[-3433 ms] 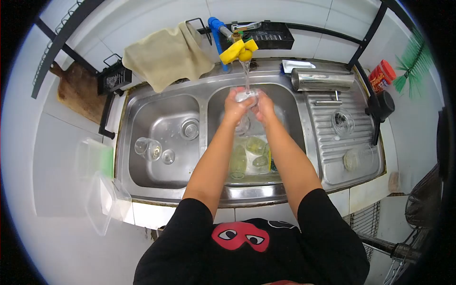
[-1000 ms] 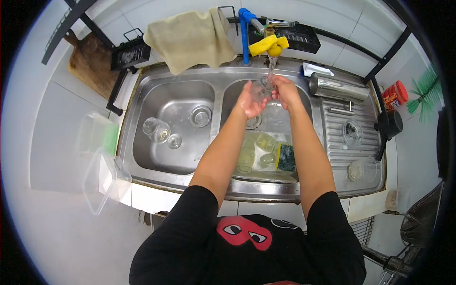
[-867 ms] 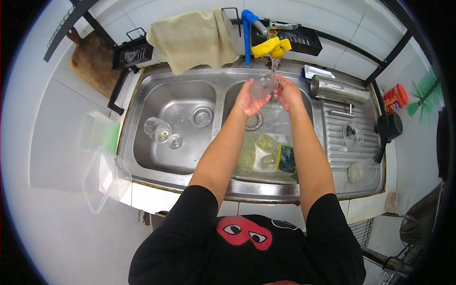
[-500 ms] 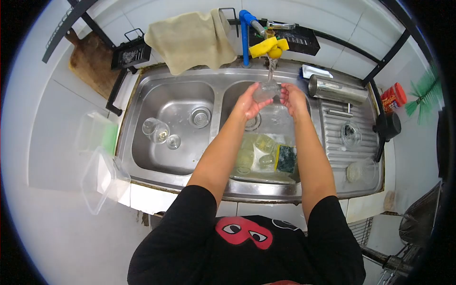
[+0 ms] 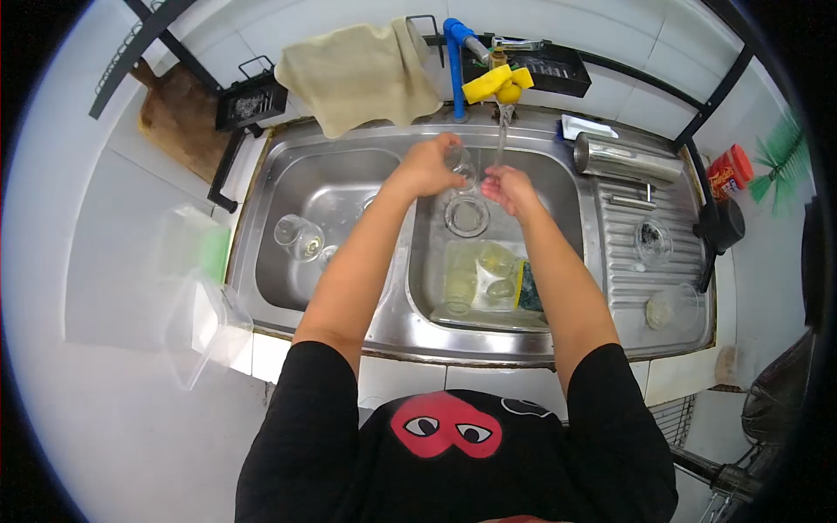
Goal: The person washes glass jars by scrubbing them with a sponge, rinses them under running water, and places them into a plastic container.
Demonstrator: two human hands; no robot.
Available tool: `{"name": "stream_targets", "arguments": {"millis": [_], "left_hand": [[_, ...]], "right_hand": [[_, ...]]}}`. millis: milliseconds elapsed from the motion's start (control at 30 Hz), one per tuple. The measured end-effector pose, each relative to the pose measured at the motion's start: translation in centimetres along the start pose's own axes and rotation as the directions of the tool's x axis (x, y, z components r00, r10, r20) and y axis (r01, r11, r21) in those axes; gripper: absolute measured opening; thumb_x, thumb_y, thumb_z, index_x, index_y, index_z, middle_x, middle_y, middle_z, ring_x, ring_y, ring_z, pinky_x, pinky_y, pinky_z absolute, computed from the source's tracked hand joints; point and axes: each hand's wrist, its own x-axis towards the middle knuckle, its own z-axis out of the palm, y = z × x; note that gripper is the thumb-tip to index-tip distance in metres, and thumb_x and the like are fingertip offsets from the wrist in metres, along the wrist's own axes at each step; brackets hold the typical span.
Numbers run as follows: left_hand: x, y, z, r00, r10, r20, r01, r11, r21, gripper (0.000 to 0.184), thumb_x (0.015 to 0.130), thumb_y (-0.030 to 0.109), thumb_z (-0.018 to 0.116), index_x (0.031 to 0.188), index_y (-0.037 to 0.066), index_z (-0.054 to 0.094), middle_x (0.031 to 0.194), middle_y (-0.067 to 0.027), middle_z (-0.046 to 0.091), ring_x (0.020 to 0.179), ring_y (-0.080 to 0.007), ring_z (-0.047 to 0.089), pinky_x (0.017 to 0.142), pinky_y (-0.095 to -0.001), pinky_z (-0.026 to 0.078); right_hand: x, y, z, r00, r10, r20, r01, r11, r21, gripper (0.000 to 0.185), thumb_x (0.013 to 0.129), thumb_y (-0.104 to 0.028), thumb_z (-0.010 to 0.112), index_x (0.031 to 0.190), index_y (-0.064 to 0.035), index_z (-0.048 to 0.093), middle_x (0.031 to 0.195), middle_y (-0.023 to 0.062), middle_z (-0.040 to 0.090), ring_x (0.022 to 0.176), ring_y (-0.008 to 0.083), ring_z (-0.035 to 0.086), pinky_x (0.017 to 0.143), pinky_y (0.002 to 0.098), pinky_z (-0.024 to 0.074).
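My left hand [image 5: 429, 167] is wrapped round a clear glass [image 5: 460, 166] above the divider side of the right basin [image 5: 567, 187]. Beside the running water [image 5: 503, 135], my right hand [image 5: 509, 188] has its fingers apart and holds nothing. The water falls from a tap with a yellow cloth [image 5: 488, 84] tied on it. Below the hands is the drain [image 5: 466, 216]. Nearer me, a tub of soapy water holds several glass items [image 5: 459, 288] and a green and yellow sponge [image 5: 528, 288]. A stemmed glass [image 5: 299, 236] lies in the left basin [image 5: 279, 275].
A metal cylinder [image 5: 628, 159], a glass dish [image 5: 653, 241] and a clear glass [image 5: 673, 307] lie on the ribbed drainboard [image 5: 623, 288]. A beige cloth [image 5: 359, 78] hangs behind the left basin. Clear plastic containers [image 5: 205, 327] stand at the left.
Both hands were at the glass under the water. My left hand has moved left with the glass, turning it, and my right hand has come away from it.
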Motion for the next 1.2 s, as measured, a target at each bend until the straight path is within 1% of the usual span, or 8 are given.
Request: {"name": "stream_targets", "arguments": {"millis": [200, 400, 633, 700, 767, 933, 1100, 1200], "left_hand": [[-2.2, -0.7, -0.8, 0.971, 0.238, -0.025, -0.222, 0.934, 0.280, 0.068, 0.054, 0.015, 0.074, 0.116, 0.002, 0.049, 0.109, -0.0209, 0.055, 0.103, -0.0320, 0.052, 0.088, -0.0388, 0.042], [-6.0, -3.0, 2.9, 0.996, 0.064, 0.067, -0.087, 0.904, 0.419, 0.062, 0.056, 0.021, 0.076, 0.111, 0.004, 0.050, 0.099, -0.0183, 0.056, 0.090, -0.0310, 0.058, 0.075, -0.0394, 0.049], [-15.5, -0.6, -7.9, 0.904, -0.044, -0.425, 0.117, 0.982, 0.147, 0.065, 0.058, 0.028, 0.076, 0.114, 0.008, 0.050, 0.110, -0.0161, 0.054, 0.101, -0.0317, 0.053, 0.089, -0.0388, 0.042], [-20.6, -1.0, -13.2, 0.810, 0.016, -0.586, 0.169, 0.951, 0.260, 0.066, 0.057, 0.028, 0.077, 0.115, 0.009, 0.050, 0.109, -0.0157, 0.056, 0.101, -0.0318, 0.054, 0.086, -0.0382, 0.043], [-25.5, -0.8, -17.8, 0.709, -0.160, -0.687, 0.431, 0.869, 0.242, 0.066, 0.057, 0.027, 0.077, 0.113, 0.009, 0.049, 0.106, -0.0180, 0.058, 0.096, -0.0322, 0.057, 0.082, -0.0375, 0.046], [-34.2, -6.3, -23.7, 0.528, -0.551, -0.646, 0.814, 0.546, 0.199, 0.067, 0.054, 0.022, 0.078, 0.112, 0.003, 0.050, 0.106, -0.0211, 0.058, 0.100, -0.0323, 0.056, 0.084, -0.0362, 0.045], [-36.7, -15.6, -22.6, 0.556, -0.730, -0.398, 0.830, 0.514, 0.217, 0.068, 0.053, 0.019, 0.077, 0.114, 0.005, 0.050, 0.107, -0.0211, 0.058, 0.102, -0.0308, 0.055, 0.086, -0.0360, 0.045], [-37.9, -21.2, -20.5, 0.653, -0.604, -0.457, 0.747, 0.613, 0.258, 0.069, 0.050, 0.021, 0.077, 0.112, 0.005, 0.052, 0.106, -0.0198, 0.056, 0.100, -0.0319, 0.053, 0.087, -0.0374, 0.043]], "right_hand": [[1.0, -2.2, 1.1, 0.991, -0.049, 0.122, 0.055, 0.997, -0.050, 0.025, 0.087, -0.014, 0.044, 0.104, 0.0025, 0.052, 0.087, 0.0125, 0.057, 0.075, 0.0194, 0.058, 0.067, 0.0312, 0.0521], [1.0, 0.2, -0.4, 0.996, -0.080, 0.042, 0.083, 0.610, -0.788, 0.031, 0.084, -0.030, 0.052, 0.109, -0.0115, 0.052, 0.084, 0.0017, 0.055, 0.061, 0.0118, 0.051, 0.050, 0.0301, 0.0422], [1.7, 1.8, -3.6, 0.998, 0.045, -0.033, -0.056, 0.814, -0.578, 0.025, 0.084, -0.030, 0.051, 0.105, -0.0160, 0.053, 0.085, 0.0012, 0.052, 0.065, 0.0140, 0.055, 0.051, 0.0266, 0.0437], [1.3, 1.7, -4.1, 0.998, 0.063, -0.022, -0.065, 0.809, -0.584, 0.024, 0.084, -0.030, 0.051, 0.105, -0.0163, 0.053, 0.086, 0.0016, 0.052, 0.066, 0.0144, 0.055, 0.052, 0.0266, 0.0442], [0.8, 1.5, -4.3, 0.998, 0.063, -0.022, -0.064, 0.816, -0.575, 0.025, 0.085, -0.028, 0.049, 0.105, -0.0144, 0.053, 0.086, 0.0025, 0.052, 0.067, 0.0141, 0.055, 0.053, 0.0270, 0.0452], [0.5, 2.7, -5.4, 0.998, 0.037, -0.041, -0.054, 0.814, -0.578, 0.024, 0.085, -0.027, 0.050, 0.104, -0.0137, 0.054, 0.085, 0.0021, 0.054, 0.066, 0.0139, 0.055, 0.052, 0.0264, 0.0441], [0.2, 3.6, -5.1, 1.000, 0.017, -0.013, -0.021, 0.782, -0.623, 0.024, 0.085, -0.029, 0.051, 0.103, -0.0136, 0.055, 0.085, 0.0020, 0.056, 0.064, 0.0127, 0.054, 0.050, 0.0251, 0.0429], [-2.2, 2.6, -3.8, 0.998, -0.049, 0.029, 0.055, 0.713, -0.699, 0.022, 0.085, -0.030, 0.053, 0.097, -0.0125, 0.057, 0.082, 0.0012, 0.056, 0.062, 0.0108, 0.053, 0.050, 0.0241, 0.0419]]}}
